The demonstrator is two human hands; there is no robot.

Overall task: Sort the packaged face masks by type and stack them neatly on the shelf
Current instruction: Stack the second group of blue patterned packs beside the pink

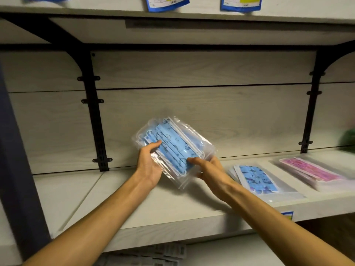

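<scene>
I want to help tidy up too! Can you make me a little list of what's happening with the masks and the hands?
held pack: light blue masks in a clear bag, tilted, above the shelf
left hand: grips the pack's lower left edge
right hand: grips the pack's lower right edge
shelf: pale wood, bare on the left
blue stack: lying flat, right of the hands
pink stack: lying flat, further right

Blue-edged price tags [166, 3] hang above, black brackets [94, 116] line the wall, a green object [348, 139] sits far right.
</scene>
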